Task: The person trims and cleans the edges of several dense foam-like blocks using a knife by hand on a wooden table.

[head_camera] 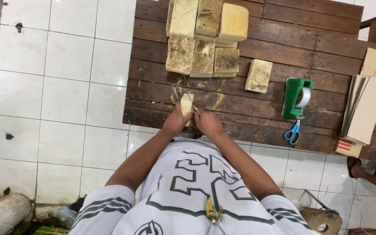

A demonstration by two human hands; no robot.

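Gripping: left hand (176,122) closes around the near end of a small pale yellow block (186,104), standing on the front edge of the dark wooden table (327,52).
Block position: just in front of the person, well apart from the stack, upright or slightly tilted, hard to tell which.
Right hand: right hand (208,122) is pinched on a thin tool (193,105) laid against the block's right face; looks like a wire or small blade, too small to tell.
Step judged: trimming or slicing the block, likely.
Doing it well: keep the left hand firm and low so the block does not twist; keep left fingers off the tool's line; draw the tool straight, even pressure.
Risk: block sits near the table edge, could slip off toward the tiled floor (66,87).
Stack: bigger mottled yellow blocks (203,37) piled at the far side, one loose block (258,75) to their right.
Further right: green tape dispenser (297,96), blue-handled scissors (293,132), flat cardboard sheets (368,109), all untouched.
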